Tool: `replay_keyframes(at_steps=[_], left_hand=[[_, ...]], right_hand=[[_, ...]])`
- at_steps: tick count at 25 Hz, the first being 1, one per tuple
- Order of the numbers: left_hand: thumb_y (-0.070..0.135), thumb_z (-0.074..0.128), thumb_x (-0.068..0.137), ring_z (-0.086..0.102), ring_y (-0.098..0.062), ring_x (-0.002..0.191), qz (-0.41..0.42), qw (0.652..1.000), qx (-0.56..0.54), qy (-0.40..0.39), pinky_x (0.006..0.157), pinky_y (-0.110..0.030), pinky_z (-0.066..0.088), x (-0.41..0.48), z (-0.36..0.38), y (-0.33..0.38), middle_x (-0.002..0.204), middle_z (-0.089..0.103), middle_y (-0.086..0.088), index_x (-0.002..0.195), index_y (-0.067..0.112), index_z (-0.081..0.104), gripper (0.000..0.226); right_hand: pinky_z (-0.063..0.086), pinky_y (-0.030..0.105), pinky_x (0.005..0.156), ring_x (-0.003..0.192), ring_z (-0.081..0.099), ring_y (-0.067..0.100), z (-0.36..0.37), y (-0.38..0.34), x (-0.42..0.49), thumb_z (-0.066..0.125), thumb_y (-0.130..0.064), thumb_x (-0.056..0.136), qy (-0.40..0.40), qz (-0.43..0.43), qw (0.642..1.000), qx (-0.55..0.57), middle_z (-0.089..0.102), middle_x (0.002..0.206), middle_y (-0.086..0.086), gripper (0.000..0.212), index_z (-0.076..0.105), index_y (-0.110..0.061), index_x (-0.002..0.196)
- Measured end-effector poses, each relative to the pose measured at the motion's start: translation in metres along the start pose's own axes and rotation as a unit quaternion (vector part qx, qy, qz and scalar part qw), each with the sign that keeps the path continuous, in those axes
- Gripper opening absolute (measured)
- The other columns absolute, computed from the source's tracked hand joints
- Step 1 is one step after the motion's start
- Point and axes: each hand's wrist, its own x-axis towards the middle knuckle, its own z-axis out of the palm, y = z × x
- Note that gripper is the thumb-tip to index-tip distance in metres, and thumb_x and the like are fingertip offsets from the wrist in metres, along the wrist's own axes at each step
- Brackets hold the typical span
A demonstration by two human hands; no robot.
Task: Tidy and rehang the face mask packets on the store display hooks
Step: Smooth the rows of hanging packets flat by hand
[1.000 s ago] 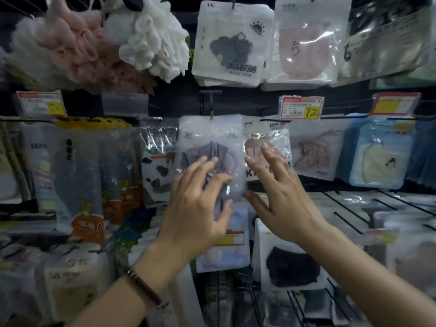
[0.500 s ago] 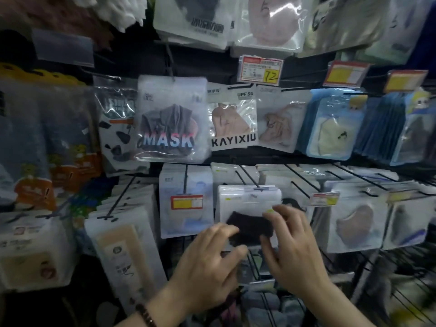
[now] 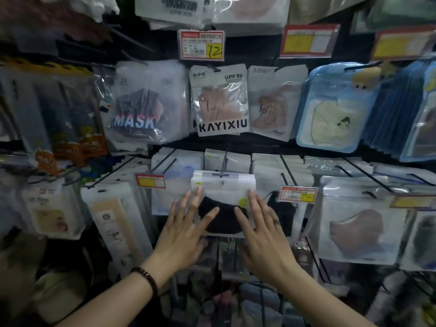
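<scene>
A tall display rack [image 3: 236, 143] is filled from edge to edge with hanging packets, ranged in rows so that every front can be read. In the upper row the MASK packet [image 3: 146, 102] and the KAYIXIU packet [image 3: 219, 100] are hung side by side, their printed faces turned outward.

Below them, at the middle of the lower row, the black mask packet [image 3: 223, 192] is found at the front of its stack. It is threaded on a dark wire hook [image 3: 224, 161] that projects toward the viewer. The packet is flanked by the left hand [image 3: 181, 230] and the right hand [image 3: 264, 227], both laid flat against its front. The fingers are kept straight and spread apart, nothing is gripped, and each thumb is rested across the black mask inside. Such a hold is judged to serve for pressing the stack back and squaring it on the hook — not for lifting it off.

Just beside the right hand, a red and yellow price tag [image 3: 297, 194] is fixed at the end of a neighbouring hook, where it can be seen first. A dark beaded bracelet [image 3: 146, 277] is worn on the left wrist.
</scene>
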Motion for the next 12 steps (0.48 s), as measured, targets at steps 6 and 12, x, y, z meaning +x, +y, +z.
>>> replay_keyframes(at_steps=[6,12], left_hand=[[0.048,0.078,0.082,-0.010,-0.045,0.163,-0.020,0.999,0.015,-0.024,0.127,-0.067,0.019,0.016,0.006,0.000,0.175,-0.023,-0.019,0.170,0.040,0.004,0.115],[0.044,0.064,0.098,-0.037,-0.036,0.156,-0.015,0.994,-0.001,-0.104,0.132,-0.058,-0.006,0.050,0.003,-0.010,0.165,-0.047,-0.011,0.166,0.042,-0.016,0.105]], right_hand=[[0.014,0.058,0.133,0.163,-0.024,0.042,0.011,-0.001,0.017,0.056,-0.038,0.098,-0.025,0.015,0.999,0.014,-0.031,0.174,0.023,0.088,0.015,-0.016,0.173],[0.005,0.057,0.135,0.162,-0.026,0.043,0.015,-0.003,0.054,0.053,-0.048,0.102,-0.060,0.056,0.997,0.001,-0.033,0.171,0.026,0.090,0.010,-0.014,0.173]])
